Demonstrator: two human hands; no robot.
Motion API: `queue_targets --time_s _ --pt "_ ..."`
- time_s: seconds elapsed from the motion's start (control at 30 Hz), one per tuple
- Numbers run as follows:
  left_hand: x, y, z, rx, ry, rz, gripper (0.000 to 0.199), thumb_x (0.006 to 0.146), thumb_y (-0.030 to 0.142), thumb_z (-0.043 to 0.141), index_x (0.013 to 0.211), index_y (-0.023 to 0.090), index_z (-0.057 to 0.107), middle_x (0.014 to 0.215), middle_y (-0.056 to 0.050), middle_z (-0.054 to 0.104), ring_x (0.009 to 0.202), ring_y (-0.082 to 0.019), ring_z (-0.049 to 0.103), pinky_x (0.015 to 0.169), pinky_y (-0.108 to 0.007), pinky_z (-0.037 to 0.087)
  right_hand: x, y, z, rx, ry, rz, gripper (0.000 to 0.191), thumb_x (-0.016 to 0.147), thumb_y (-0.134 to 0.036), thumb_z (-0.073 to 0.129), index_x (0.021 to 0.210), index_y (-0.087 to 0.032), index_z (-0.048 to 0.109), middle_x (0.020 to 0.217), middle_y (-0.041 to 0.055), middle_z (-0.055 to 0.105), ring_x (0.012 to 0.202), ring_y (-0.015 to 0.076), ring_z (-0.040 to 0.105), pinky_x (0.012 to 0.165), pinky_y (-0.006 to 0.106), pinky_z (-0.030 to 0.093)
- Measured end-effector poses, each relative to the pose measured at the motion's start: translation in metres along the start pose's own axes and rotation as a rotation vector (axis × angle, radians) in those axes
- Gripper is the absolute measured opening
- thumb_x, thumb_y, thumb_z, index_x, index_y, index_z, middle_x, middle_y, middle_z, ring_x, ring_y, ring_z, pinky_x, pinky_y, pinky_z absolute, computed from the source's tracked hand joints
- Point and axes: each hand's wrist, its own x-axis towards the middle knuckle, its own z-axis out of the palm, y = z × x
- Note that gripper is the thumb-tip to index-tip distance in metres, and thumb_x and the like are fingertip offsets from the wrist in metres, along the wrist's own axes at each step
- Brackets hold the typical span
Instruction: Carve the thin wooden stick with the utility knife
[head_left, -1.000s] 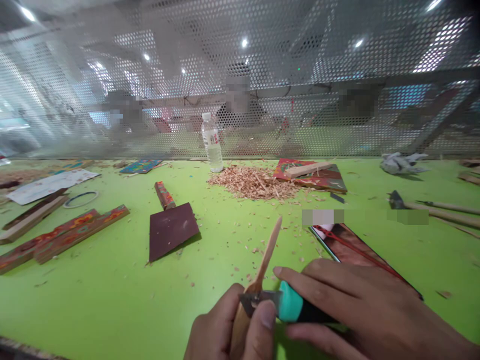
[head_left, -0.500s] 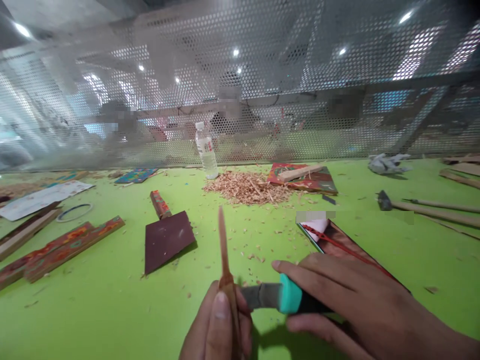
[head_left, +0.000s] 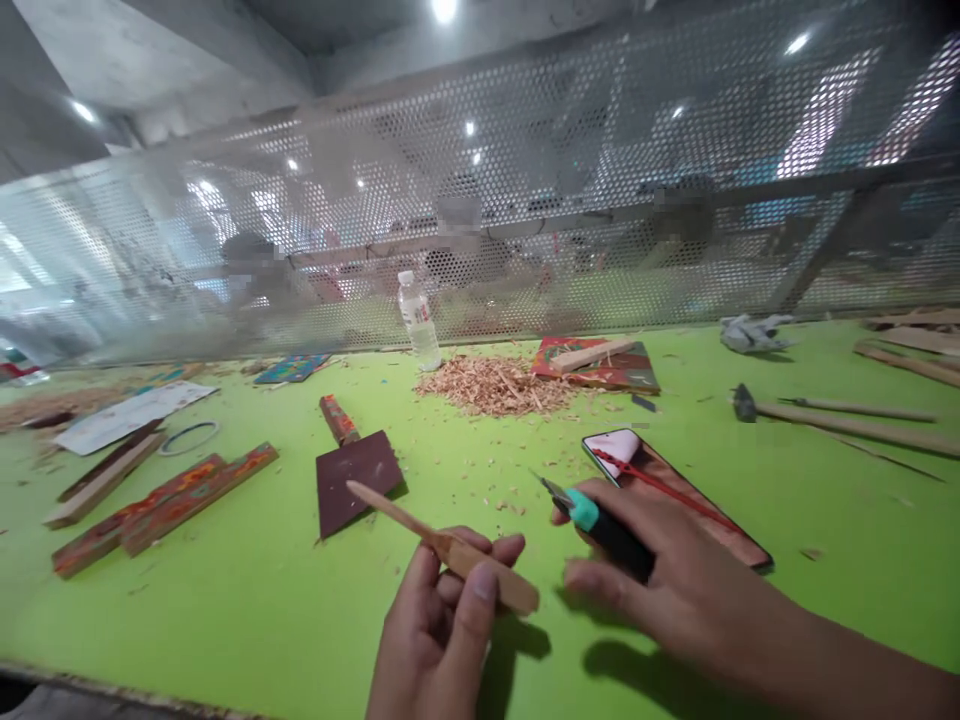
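Note:
My left hand (head_left: 442,635) is closed around a carved piece of wood (head_left: 499,580) with a broad, blunt end and a long narrow end. The narrow end points up and left, partly over a dark brown square sheet (head_left: 360,485). In my right hand (head_left: 682,575) is a utility knife (head_left: 619,535) with a black handle and a teal collar. Its blade points up and left and is apart from the wood. Just beyond my right hand lies a phone (head_left: 620,442) with a red cord (head_left: 667,482) across it.
Wood shavings (head_left: 499,385) are heaped at the back beside a water bottle (head_left: 421,325). Painted wood strips (head_left: 199,500) lie on the left, a hammer (head_left: 746,402) and crumpled paper (head_left: 754,333) on the right. A perforated screen (head_left: 540,270) stands along the far edge.
The knife blade has left the wood, and my right hand has drawn back with it. My left hand has turned the wood from upright to slanting left. The view has shifted slightly.

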Motion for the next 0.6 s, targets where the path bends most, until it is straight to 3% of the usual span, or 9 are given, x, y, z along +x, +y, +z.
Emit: queue_targets --time_s 0.1,0.2,0.27,0.33,0.4,0.47,0.53,0.6 --pt "0.001 0.001 0.003 -0.033 -0.043 0.003 0.046 0.08 0.053 0.088 0.105 0.02 0.068 0.116 -0.012 0.084 0.106 -0.029 0.078 0.094 -0.037 0.061 0.002 -0.007 0.001 0.14 -0.098 0.092 0.035 0.091 -0.053 0.075 0.105 -0.021 0.073 0.086 0.003 0.076 0.073 0.0214 0.068 0.059 0.028 0.053" --pt "0.004 0.0 0.015 -0.033 -0.121 0.049 0.039 0.084 0.046 0.086 0.106 0.019 0.068 0.115 -0.011 0.084 0.105 -0.027 0.078 0.094 -0.038 0.061 0.006 -0.012 -0.001 0.404 -0.182 0.144 0.033 0.093 -0.051 0.075 0.108 -0.022 0.074 0.093 0.0037 0.075 0.086 0.0226 0.069 0.07 0.03 0.055" --pt "0.005 -0.002 0.024 -0.021 -0.146 0.07 0.033 0.089 0.043 0.081 0.11 0.02 0.068 0.12 -0.01 0.082 0.114 -0.026 0.076 0.104 -0.037 0.057 0.009 -0.012 -0.004 0.544 -0.206 0.208 0.035 0.09 -0.054 0.078 0.102 -0.022 0.073 0.081 0.0007 0.07 0.076 0.0193 0.066 0.063 0.028 0.051" --pt "0.007 -0.004 0.026 0.055 -0.178 0.098 0.033 0.094 0.04 0.076 0.119 0.021 0.068 0.131 -0.01 0.078 0.127 -0.025 0.07 0.111 -0.037 0.052 0.012 -0.008 -0.006 0.628 -0.198 0.325 0.04 0.084 -0.058 0.082 0.093 -0.021 0.069 0.062 -0.0053 0.057 0.054 0.013 0.051 0.049 0.024 0.04" --pt "0.01 -0.004 0.018 0.175 -0.216 0.165 0.039 0.096 0.038 0.073 0.131 0.022 0.063 0.144 -0.012 0.07 0.138 -0.028 0.061 0.115 -0.039 0.049 0.014 -0.002 -0.007 0.686 -0.167 0.416 0.047 0.08 -0.064 0.082 0.087 -0.022 0.061 0.053 -0.0103 0.044 0.044 0.0093 0.036 0.043 0.023 0.029" --pt "0.015 -0.002 0.001 0.29 -0.184 0.264 0.041 0.099 0.037 0.067 0.136 0.023 0.056 0.152 -0.014 0.06 0.143 -0.029 0.056 0.114 -0.044 0.049 0.015 0.004 -0.009 0.706 -0.119 0.428 0.052 0.08 -0.068 0.081 0.085 -0.023 0.056 0.052 -0.0113 0.041 0.044 0.0084 0.034 0.043 0.023 0.028" --pt "0.021 0.005 -0.021 0.426 -0.078 0.371 0.043 0.102 0.034 0.057 0.143 0.024 0.047 0.156 -0.016 0.053 0.143 -0.031 0.053 0.112 -0.051 0.05 0.017 0.009 -0.011 0.691 -0.09 0.412 0.053 0.08 -0.069 0.08 0.084 -0.023 0.054 0.054 -0.0108 0.042 0.045 0.0084 0.036 0.044 0.023 0.029" --pt "0.024 0.017 -0.04 0.643 0.099 0.521 0.044 0.104 0.03 0.051 0.147 0.024 0.044 0.156 -0.016 0.05 0.145 -0.031 0.048 0.117 -0.055 0.042 0.019 0.013 -0.012 0.679 -0.075 0.402 0.054 0.08 -0.069 0.081 0.083 -0.022 0.055 0.054 -0.0102 0.043 0.046 0.0084 0.036 0.044 0.023 0.029"
